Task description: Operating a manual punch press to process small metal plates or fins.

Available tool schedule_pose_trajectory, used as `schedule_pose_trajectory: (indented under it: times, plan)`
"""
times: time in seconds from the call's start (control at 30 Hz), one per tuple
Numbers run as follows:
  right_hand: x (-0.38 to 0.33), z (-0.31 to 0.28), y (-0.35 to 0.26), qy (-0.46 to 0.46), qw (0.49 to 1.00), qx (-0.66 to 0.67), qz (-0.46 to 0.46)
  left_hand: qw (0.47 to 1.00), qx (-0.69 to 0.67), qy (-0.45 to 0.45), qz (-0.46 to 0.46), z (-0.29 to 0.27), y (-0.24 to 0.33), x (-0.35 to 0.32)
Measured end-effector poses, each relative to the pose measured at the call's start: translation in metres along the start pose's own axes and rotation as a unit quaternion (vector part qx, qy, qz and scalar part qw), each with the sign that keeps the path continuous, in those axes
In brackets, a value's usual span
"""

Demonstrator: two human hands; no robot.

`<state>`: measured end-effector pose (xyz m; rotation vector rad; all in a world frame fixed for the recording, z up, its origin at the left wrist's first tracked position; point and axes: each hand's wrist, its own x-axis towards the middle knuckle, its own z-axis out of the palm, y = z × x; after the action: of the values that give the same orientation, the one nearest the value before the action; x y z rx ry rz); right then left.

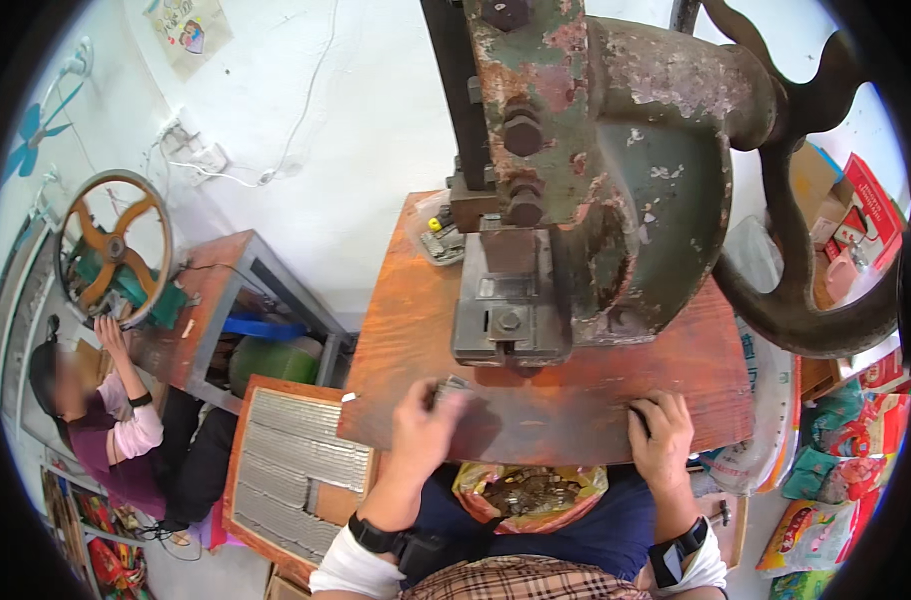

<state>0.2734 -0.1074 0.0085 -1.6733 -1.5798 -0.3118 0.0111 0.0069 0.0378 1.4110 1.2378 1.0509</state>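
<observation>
My left hand is closed on a small grey metal piece, pinched between thumb and fingers just above the wooden tabletop; motion blurs the thumb. My right hand rests at the table's front edge, its fingers loosely bent and apart from the thumb, with nothing visible in it. Beyond both hands stands a worn green hand press, its metal die block bolted low over the table. On my lap, below the table edge, a yellow and red bag holds many small metal bits.
A wooden-framed tray with rows of silvery pieces lies at left. Behind the die block sits a small plastic box. The press's large handwheel overhangs the right. Another person works at a wheeled press farther left. Sacks lie at right.
</observation>
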Motion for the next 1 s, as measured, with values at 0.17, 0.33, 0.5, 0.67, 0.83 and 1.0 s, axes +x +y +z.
schedule_pose_trajectory:
  times: [0.17, 0.33, 0.5, 0.67, 0.83, 1.0]
  plan:
    - [-0.002, -0.005, 0.001, -0.001, 1.000, 0.005, 0.017, 0.778, -0.581, -0.132, -0.200, -0.034, 0.002, -0.020]
    - [-0.003, -0.001, 0.000, 0.000, 1.000, 0.004, 0.010, 0.745, -0.611, -0.162, -0.214, -0.036, -0.012, -0.043]
    - [-0.008, 0.001, 0.005, 0.004, 1.000, -0.010, 0.005, 0.747, -0.561, -0.200, -0.295, -0.026, -0.037, -0.072]
    - [-0.006, 0.004, 0.005, -0.003, 1.000, -0.018, 0.014, 0.709, -0.558, -0.236, -0.361, -0.009, -0.067, -0.086]
    - [-0.006, 0.004, 0.000, 0.001, 1.000, -0.019, 0.008, 0.869, -0.303, -0.283, -0.271, 0.016, -0.147, -0.089]
    - [-0.013, 0.004, 0.005, -0.015, 0.999, -0.026, 0.011, 0.859, 0.429, -0.274, -0.057, 0.033, -0.231, -0.085]
